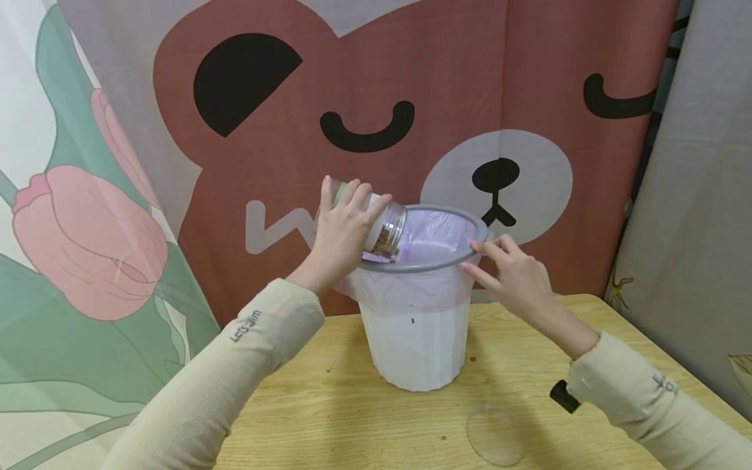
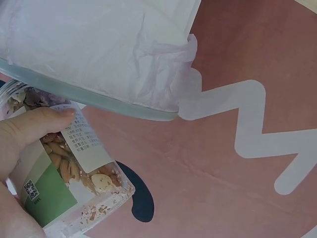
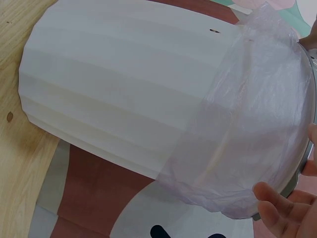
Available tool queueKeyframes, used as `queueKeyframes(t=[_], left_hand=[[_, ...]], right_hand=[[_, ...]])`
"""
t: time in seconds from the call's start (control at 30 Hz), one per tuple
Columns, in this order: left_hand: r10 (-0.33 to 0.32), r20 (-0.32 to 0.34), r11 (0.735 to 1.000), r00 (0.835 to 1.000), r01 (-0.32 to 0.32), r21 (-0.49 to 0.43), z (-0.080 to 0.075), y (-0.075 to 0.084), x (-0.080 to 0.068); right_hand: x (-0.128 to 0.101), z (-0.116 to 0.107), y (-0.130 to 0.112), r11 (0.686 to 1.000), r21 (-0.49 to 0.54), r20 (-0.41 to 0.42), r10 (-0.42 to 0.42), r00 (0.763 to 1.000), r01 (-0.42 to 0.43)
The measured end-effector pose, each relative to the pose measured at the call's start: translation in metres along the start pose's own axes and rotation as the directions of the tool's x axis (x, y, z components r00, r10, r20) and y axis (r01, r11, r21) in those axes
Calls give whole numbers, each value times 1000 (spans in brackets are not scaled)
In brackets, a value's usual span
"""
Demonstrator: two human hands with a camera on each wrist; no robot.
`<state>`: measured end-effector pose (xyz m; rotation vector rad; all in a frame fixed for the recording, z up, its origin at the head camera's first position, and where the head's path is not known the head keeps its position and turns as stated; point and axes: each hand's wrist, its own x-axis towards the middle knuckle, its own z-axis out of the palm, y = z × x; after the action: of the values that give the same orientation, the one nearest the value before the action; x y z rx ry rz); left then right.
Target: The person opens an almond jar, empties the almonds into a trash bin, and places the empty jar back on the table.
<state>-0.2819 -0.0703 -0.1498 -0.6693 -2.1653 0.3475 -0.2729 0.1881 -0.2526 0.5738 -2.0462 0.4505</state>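
My left hand (image 1: 345, 228) grips a clear plastic jar (image 1: 393, 227) with a white and green label. Tilted mouth-down, the jar meets the near left part of the trash can's grey rim (image 1: 423, 267). Almonds and other nuts (image 2: 67, 163) show through its wall in the left wrist view. The white trash can (image 1: 417, 349) stands upright, lined with a thin lilac bag (image 1: 437, 228) folded over its top. At the right side of the rim, my right hand (image 1: 523, 277) pinches the edge between thumb and fingers. The can's bottom inside is hidden.
A clear round lid (image 1: 495, 434) lies on the wooden table (image 1: 294, 405) in front of the can. Small brown crumbs (image 1: 472, 359) dot the tabletop. A bear-print curtain (image 1: 264, 163) hangs close behind, with a tulip-print one (image 1: 88, 248) at left.
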Motion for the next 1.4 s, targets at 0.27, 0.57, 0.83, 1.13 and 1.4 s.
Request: queueKeyframes(t=[0.27, 0.57, 0.83, 1.13, 1.4], left_hand=[[1, 22, 1000, 1000, -1, 15, -2, 2, 1], [1, 12, 1000, 1000, -1, 26, -4, 1, 3], [12, -17, 999, 1000, -12, 33, -5, 0, 5], [32, -20, 999, 999, -31, 39, -11, 1, 7], [63, -20, 991, 998, -60, 117, -9, 0, 5]], right_hand=[[0, 0, -1, 1000, -1, -1, -3, 1000, 3], [0, 0, -1, 1000, -4, 0, 1, 1000, -1], [0, 0, 0, 1000, 0, -9, -3, 1000, 3], [-1, 1, 0, 1000, 1, -11, -3, 1000, 4], [-1, 1, 0, 1000, -6, -9, -6, 1000, 6]])
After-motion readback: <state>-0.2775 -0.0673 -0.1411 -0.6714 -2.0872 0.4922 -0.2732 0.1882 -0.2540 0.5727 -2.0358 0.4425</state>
